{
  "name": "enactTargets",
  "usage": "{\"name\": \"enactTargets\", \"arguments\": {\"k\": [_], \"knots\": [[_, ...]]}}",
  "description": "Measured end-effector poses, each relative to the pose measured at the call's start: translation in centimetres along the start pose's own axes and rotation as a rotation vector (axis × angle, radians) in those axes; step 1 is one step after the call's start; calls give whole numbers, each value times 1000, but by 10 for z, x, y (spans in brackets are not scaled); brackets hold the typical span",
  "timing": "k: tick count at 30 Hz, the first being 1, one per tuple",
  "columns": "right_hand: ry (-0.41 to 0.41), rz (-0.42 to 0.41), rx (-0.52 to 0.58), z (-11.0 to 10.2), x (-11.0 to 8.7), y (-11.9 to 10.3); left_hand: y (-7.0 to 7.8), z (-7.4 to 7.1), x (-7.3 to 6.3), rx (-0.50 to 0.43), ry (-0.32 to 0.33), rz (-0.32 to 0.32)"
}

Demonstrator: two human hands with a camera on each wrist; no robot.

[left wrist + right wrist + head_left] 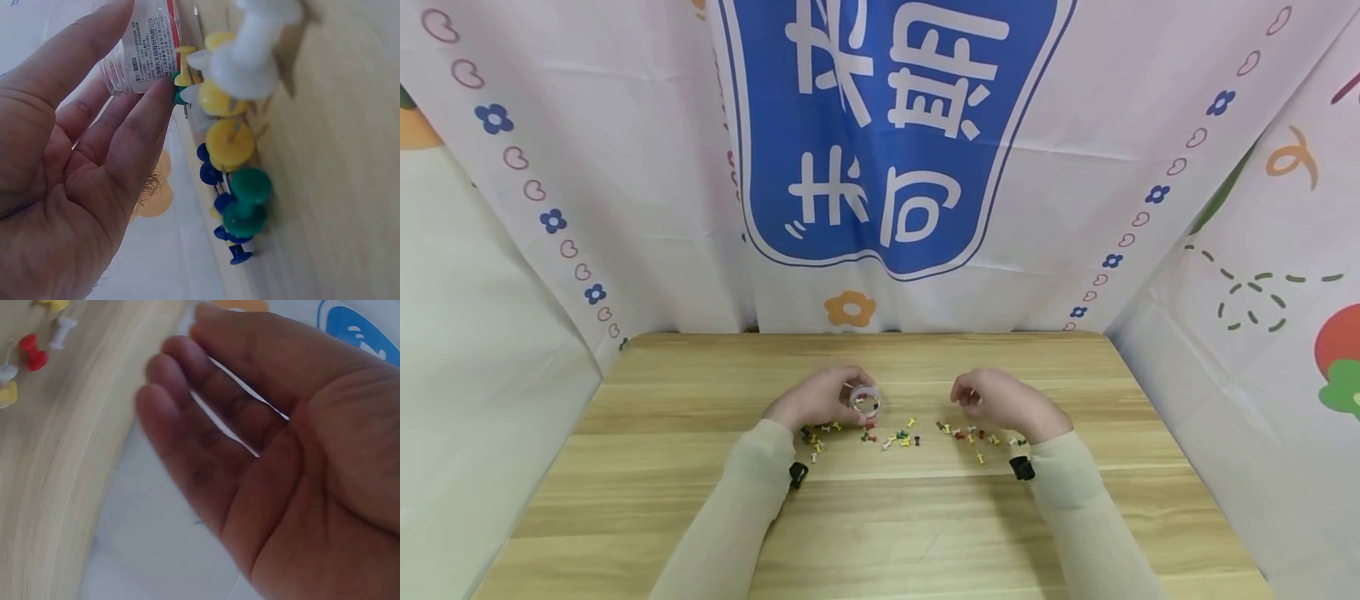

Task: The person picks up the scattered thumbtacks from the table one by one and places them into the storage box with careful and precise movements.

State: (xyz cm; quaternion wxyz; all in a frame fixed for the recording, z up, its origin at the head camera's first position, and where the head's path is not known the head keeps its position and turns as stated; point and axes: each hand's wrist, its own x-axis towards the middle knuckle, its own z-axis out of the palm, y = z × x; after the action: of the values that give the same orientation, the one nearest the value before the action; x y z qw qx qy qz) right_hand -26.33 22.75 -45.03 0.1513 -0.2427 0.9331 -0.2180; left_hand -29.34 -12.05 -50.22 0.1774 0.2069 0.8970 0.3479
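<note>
My left hand (823, 397) grips a small clear round jar (866, 402) with its thumb and fingers curled around the side. A printed label with a red edge shows on the jar (150, 47) in the left wrist view, and a few push pins are visible inside it from above. Green, yellow, white and blue push pins (230, 144) lie close by this hand. Over on the right, my right hand (1003, 402) hovers above the table with fingers loosely bent, nothing between them. Scattered push pins (981, 458) lie just below it; a red pin (33, 352) shows in the right wrist view.
More push pins (904, 435) in several colours are strewn across the middle of the wooden table (880, 533). White printed curtains (685, 275) hang behind the table's far edge and along both sides. Each wrist carries a black strap (1022, 467).
</note>
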Motion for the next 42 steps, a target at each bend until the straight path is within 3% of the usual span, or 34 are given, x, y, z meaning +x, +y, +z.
{"name": "enactTargets", "arguments": {"k": [11,31,42], "knots": [[-100,175,30,11,-4,3,4,3,-4,18,27,-25],[-106,176,7,23,2,11,7,8,-4,13,50,-7],[-93,110,13,22,8,13,7,8,-4,1,55,-9]]}}
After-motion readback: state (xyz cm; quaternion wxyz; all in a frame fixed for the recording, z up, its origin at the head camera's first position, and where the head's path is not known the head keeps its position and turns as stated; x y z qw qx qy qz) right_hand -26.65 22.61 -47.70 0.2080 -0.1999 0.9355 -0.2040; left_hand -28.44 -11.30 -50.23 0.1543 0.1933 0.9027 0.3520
